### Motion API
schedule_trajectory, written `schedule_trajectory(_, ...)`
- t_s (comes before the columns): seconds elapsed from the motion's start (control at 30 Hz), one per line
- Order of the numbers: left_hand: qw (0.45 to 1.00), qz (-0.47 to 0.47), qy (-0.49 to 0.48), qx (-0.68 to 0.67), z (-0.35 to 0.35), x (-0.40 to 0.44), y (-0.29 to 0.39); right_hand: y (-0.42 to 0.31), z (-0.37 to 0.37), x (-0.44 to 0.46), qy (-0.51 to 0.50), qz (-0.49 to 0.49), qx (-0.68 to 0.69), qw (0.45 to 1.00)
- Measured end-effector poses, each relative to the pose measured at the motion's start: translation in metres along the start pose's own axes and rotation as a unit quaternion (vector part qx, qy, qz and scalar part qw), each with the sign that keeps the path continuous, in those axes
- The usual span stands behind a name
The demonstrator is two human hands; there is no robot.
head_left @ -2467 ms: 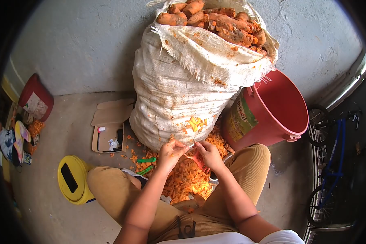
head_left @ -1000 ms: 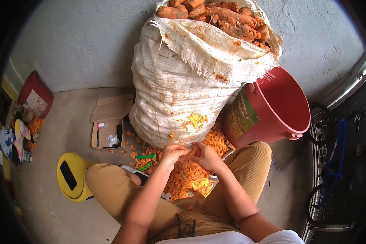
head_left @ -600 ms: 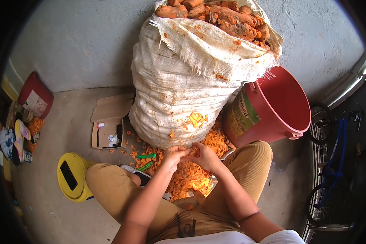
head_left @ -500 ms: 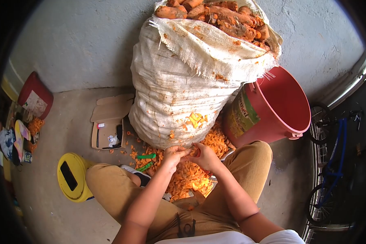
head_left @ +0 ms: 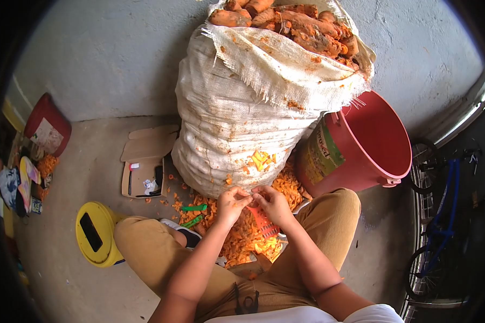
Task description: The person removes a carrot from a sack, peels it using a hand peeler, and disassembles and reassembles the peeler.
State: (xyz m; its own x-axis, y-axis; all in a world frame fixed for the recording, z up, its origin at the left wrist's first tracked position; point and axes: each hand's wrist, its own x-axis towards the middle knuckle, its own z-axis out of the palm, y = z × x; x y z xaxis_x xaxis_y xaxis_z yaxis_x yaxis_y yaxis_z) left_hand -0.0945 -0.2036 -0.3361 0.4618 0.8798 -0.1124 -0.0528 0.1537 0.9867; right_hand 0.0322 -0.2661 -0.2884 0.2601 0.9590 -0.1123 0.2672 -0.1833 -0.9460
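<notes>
My left hand [head_left: 233, 205] and my right hand [head_left: 272, 204] meet fingertip to fingertip in front of the white woven sack [head_left: 231, 118]. Both are pinched closed. From under the fingers of my right hand a red slotted plastic piece [head_left: 265, 222] slants down over the orange peelings [head_left: 248, 239]. Whatever is between the fingertips of my left hand is too small to make out. Orange roots [head_left: 312, 32] fill the sack's open top. Two green-handled tools [head_left: 194, 207] lie on the peelings to the left of my left hand.
A large red bucket [head_left: 361, 161] stands tilted right of the sack. An open cardboard box [head_left: 143, 180] lies at the left, above a yellow bucket [head_left: 116, 237] with a phone [head_left: 91, 232] on its lid. A bicycle [head_left: 442, 231] is at the far right.
My hands have turned and drawn slightly up, with the fingertips now together. The red slotted piece, mostly hidden half a second ago, now shows hanging below my right hand.
</notes>
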Motion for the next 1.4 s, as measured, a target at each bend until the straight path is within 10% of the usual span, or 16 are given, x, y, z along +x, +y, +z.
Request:
schedule_trajectory(0.43, 0.992, -0.063, -0.055, -0.096, 0.014, -0.015, 0.042, -0.001, 0.002, 0.003, 0.142, -0.023, 0.189, 0.971)
schedule_trajectory(0.63, 0.992, -0.014, 0.008, 0.129, 0.007, -0.011, 0.038, -0.012, -0.003, 0.000, 0.117, -0.099, -0.134, 0.979)
schedule_trajectory(0.93, 0.964, 0.139, 0.066, 0.219, 0.010, -0.011, 0.030, -0.012, 0.003, 0.004, 0.105, -0.199, -0.287, 0.931)
schedule_trajectory(1.4, 0.947, 0.111, 0.071, 0.294, 0.014, -0.014, 0.040, -0.010, 0.011, -0.004, 0.104, -0.146, -0.358, 0.917)
